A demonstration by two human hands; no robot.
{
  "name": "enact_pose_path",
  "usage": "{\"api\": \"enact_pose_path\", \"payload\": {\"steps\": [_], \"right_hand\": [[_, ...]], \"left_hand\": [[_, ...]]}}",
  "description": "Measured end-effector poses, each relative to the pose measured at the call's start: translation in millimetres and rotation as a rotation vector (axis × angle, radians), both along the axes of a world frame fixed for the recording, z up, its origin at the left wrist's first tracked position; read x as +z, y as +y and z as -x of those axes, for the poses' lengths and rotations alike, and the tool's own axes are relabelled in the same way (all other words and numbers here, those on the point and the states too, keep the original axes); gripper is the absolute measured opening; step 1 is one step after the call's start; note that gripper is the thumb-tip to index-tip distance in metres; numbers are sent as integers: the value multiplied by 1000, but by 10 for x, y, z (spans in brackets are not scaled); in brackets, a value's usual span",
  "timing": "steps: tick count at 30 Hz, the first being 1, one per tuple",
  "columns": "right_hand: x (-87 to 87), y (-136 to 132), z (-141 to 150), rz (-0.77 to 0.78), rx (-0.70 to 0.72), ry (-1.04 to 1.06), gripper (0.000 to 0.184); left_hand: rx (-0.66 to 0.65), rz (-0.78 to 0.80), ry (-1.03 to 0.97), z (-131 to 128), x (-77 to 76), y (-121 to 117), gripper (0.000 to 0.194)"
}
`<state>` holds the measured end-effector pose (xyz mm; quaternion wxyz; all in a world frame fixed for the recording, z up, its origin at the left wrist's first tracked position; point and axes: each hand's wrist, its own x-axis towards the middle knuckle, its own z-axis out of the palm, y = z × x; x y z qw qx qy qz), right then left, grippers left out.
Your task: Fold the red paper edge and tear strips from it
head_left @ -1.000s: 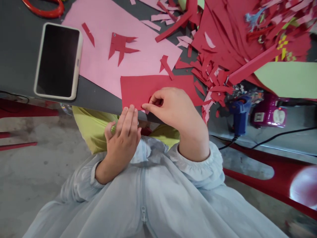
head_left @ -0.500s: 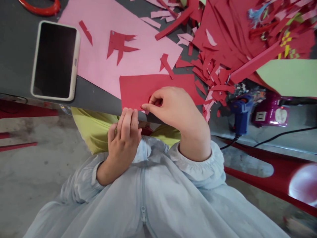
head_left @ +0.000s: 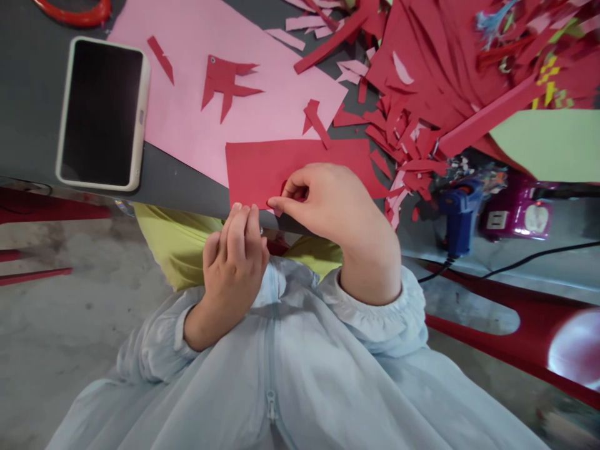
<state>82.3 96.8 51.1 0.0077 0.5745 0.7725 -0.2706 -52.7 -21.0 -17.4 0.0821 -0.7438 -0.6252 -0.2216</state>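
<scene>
1 red paper fish [head_left: 222,77] is lying cut; your left hand [head_left: 235,259] and right hand [head_left: 334,203], grips unclear, are touching plain rectangular red paper [head_left: 260,164].

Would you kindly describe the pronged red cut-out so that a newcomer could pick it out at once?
On the dark table, find the large pink sheet right of the black-screened device. The red cut-out lies on it, beyond the red sheet partly covered by the right hand. Unlike the plain red scraps nearby, it has pointed prongs and an eye-like dot at one corner.
</scene>
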Motion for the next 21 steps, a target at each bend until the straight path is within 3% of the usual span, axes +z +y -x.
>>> {"api": "enact_pose_path", "payload": {"steps": [11, 21], "right_hand": [[-6, -60, -48, -94, 23, -31, 19], [-15, -133, -482, -247, -41, 59, 21]], "left_hand": [[-9, 28, 71, -12, 43, 11, 43], [11, 54, 72, -43, 54, 41, 47]]}}
